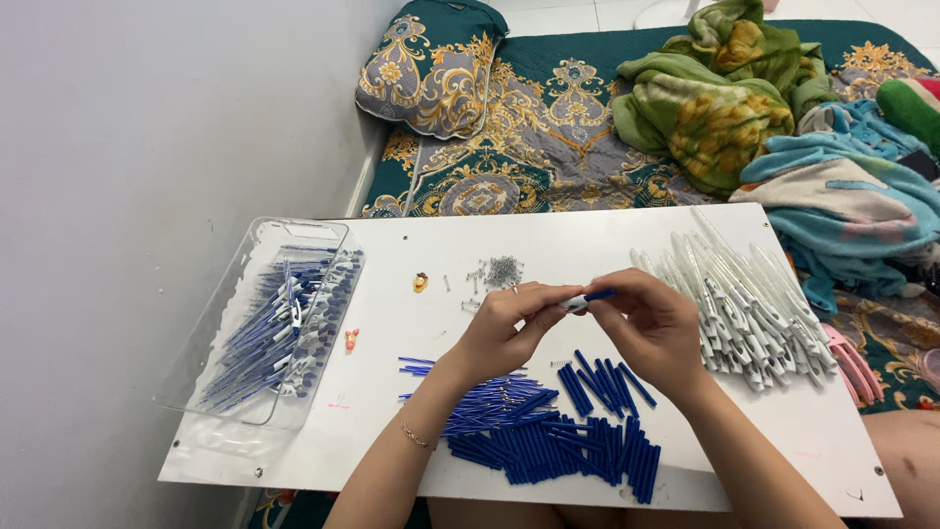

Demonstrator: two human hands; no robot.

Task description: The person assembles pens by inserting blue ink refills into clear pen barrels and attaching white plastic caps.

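1. Over the middle of the white board [685, 460], both my hands meet on one small pen part [586, 299]: blue piece with a pale end, pinched between the fingertips.
2. My left hand [499, 328] is closed narrow on the pale end; my right hand [651, 328] is closed narrow on the blue end. Neither hand is spread, both grip the same piece.
3. The part sits above the board, not resting on it, roughly level and pointing left-right, right at the gap between my two thumbs.
4. Risk: the grip is fingertip-only on a slim smooth piece. A slip would likely drop it into the pile of blue tubes [558, 436] right below, where it would be hard to pick out.
5. Risk: the two ends pushed off-axis could jam or bend rather than seat. I can't tell from here whether they are lined up.
6. Risk: the small springs [502, 269] lie loose just beyond my hands; a sweep of the left wrist could scatter them.
7. Risk: the white pen barrels [744, 304] are heaped close to my right hand; an elbow move outward may roll some off the board's edge.
8. The clear tray [196, 353] of finished blue pens is well apart on the left, out of reach of any knock.
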